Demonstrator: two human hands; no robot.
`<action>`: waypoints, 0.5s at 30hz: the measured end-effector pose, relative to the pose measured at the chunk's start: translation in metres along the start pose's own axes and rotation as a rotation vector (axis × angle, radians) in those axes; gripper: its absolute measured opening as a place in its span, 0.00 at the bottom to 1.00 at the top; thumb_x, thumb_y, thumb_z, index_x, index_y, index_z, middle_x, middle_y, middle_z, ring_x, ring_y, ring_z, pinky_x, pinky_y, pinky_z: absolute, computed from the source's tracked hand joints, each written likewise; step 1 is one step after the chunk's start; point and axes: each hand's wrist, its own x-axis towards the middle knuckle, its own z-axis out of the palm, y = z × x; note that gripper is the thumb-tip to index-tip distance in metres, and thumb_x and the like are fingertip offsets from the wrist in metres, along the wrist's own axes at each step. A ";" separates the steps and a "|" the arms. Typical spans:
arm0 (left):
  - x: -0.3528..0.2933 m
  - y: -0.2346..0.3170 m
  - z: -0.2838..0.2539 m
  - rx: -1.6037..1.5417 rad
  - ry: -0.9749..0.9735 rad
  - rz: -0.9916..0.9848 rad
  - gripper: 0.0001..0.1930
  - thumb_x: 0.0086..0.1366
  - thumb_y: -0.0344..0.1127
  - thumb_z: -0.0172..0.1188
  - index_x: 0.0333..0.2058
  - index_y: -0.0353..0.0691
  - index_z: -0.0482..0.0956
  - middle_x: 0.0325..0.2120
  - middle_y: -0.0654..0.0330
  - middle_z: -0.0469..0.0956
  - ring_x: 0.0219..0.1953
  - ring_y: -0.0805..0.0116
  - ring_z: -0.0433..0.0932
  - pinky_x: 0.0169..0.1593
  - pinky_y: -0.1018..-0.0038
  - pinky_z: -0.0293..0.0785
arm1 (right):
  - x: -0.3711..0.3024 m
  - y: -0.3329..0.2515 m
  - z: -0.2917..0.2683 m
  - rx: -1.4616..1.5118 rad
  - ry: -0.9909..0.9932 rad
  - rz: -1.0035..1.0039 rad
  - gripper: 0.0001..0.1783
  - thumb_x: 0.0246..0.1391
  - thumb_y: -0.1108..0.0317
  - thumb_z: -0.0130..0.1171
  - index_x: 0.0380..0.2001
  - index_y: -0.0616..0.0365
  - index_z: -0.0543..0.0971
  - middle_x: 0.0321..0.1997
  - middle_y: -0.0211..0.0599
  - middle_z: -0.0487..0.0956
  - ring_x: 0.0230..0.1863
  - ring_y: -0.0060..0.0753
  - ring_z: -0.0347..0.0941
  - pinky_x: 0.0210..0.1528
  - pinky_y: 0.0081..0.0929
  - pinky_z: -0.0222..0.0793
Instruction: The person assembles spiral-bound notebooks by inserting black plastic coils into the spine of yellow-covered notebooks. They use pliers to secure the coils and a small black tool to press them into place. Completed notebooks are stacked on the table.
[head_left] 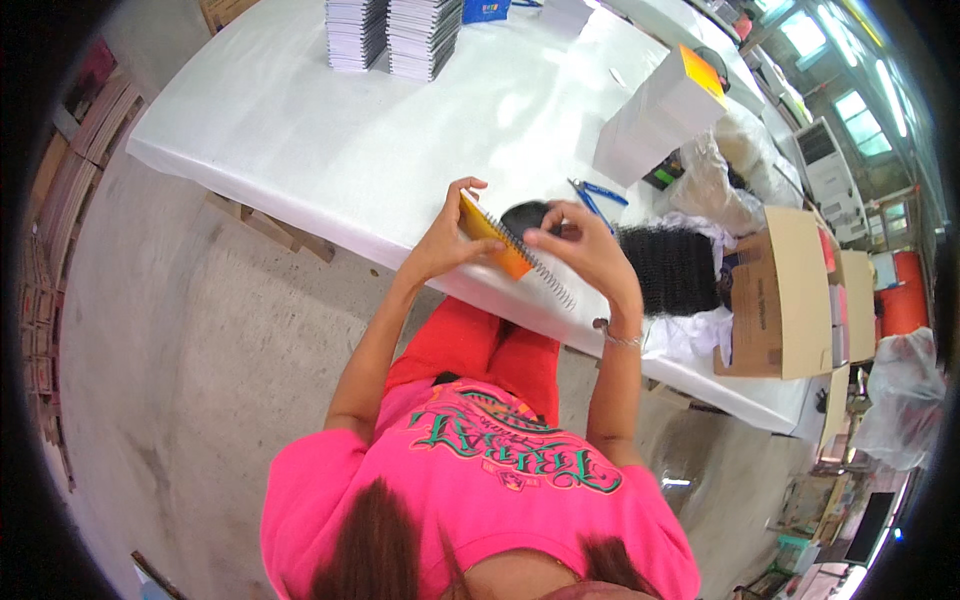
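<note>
White sheeting covers the table (290, 130), its near edge passing under the yellow pad (478, 228) and a grey concrete floor (240, 320) showing on this side of it. Closest of all, below the pad, are the person's pink shirt (480, 480) and red trousers (450, 340). The pad is held up slantwise over that edge by the left hand (445, 240), thumb pressed on the cover and fingers around the upper end. Along the pad's right side runs a wire coil (556, 283), its free end sticking out past the lower corner. Just right of the pad, the right hand (588, 250) has thumb and fingers drawn narrowly together; whether they pinch anything, I cannot tell. A round black object (524, 216) sits directly behind the pad. A little farther to its right lie a blue-handled tool (592, 200) and a bundle of black coils (668, 270), then an open cardboard box (780, 300). Beyond the pad, also to the right, stands a tall white stack (655, 120) with an orange top. Well beyond the pad, slightly left, are two piles of spiral-bound notebooks (424, 40).
</note>
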 end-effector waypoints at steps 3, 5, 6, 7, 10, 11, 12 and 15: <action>0.005 0.005 -0.001 0.005 -0.007 0.045 0.48 0.45 0.41 0.79 0.61 0.47 0.56 0.51 0.53 0.65 0.56 0.58 0.65 0.62 0.64 0.61 | 0.008 0.024 0.004 -0.412 0.373 -0.166 0.22 0.46 0.54 0.73 0.30 0.65 0.80 0.37 0.44 0.78 0.37 0.30 0.72 0.39 0.26 0.67; 0.000 0.002 -0.001 0.014 0.002 0.065 0.48 0.45 0.41 0.79 0.61 0.47 0.56 0.48 0.55 0.62 0.55 0.59 0.64 0.62 0.62 0.60 | 0.014 0.015 -0.003 -0.059 0.248 0.115 0.24 0.45 0.53 0.74 0.30 0.65 0.80 0.40 0.46 0.78 0.39 0.33 0.74 0.40 0.27 0.68; 0.000 0.001 -0.001 0.013 0.002 0.043 0.48 0.45 0.42 0.79 0.61 0.47 0.56 0.50 0.56 0.62 0.56 0.59 0.63 0.63 0.62 0.59 | 0.014 0.010 -0.005 0.066 0.143 0.081 0.24 0.45 0.53 0.74 0.30 0.65 0.80 0.39 0.45 0.78 0.38 0.32 0.73 0.39 0.27 0.68; 0.000 0.002 -0.001 0.012 -0.010 0.018 0.48 0.45 0.42 0.79 0.61 0.47 0.56 0.52 0.56 0.62 0.57 0.59 0.63 0.63 0.62 0.59 | 0.009 0.006 -0.004 0.195 0.045 0.054 0.23 0.46 0.52 0.73 0.30 0.65 0.80 0.39 0.44 0.78 0.38 0.31 0.72 0.39 0.27 0.68; 0.002 0.001 -0.002 -0.010 0.003 0.036 0.47 0.45 0.42 0.79 0.60 0.47 0.57 0.51 0.55 0.65 0.55 0.59 0.66 0.61 0.64 0.62 | 0.015 -0.002 0.004 -0.287 0.178 -0.165 0.23 0.47 0.52 0.72 0.28 0.64 0.79 0.31 0.37 0.77 0.34 0.28 0.69 0.39 0.27 0.67; 0.003 0.002 -0.002 -0.021 0.015 0.061 0.47 0.45 0.42 0.79 0.60 0.47 0.58 0.50 0.53 0.66 0.53 0.59 0.68 0.60 0.66 0.63 | 0.016 0.002 -0.002 -0.100 0.167 -0.043 0.23 0.46 0.52 0.73 0.27 0.65 0.79 0.32 0.38 0.77 0.36 0.30 0.70 0.40 0.28 0.67; 0.004 0.002 -0.002 -0.021 -0.007 0.050 0.47 0.45 0.42 0.79 0.60 0.46 0.57 0.50 0.54 0.65 0.55 0.59 0.66 0.61 0.65 0.62 | 0.016 0.005 -0.007 0.087 0.154 0.077 0.23 0.46 0.52 0.73 0.27 0.65 0.79 0.32 0.40 0.78 0.37 0.32 0.71 0.41 0.29 0.67; 0.000 -0.002 -0.001 -0.003 -0.014 0.025 0.48 0.45 0.42 0.79 0.61 0.47 0.57 0.49 0.56 0.64 0.55 0.60 0.65 0.61 0.64 0.62 | 0.017 -0.006 0.001 -0.150 0.040 -0.081 0.24 0.45 0.51 0.73 0.27 0.64 0.79 0.32 0.42 0.76 0.36 0.34 0.70 0.39 0.29 0.67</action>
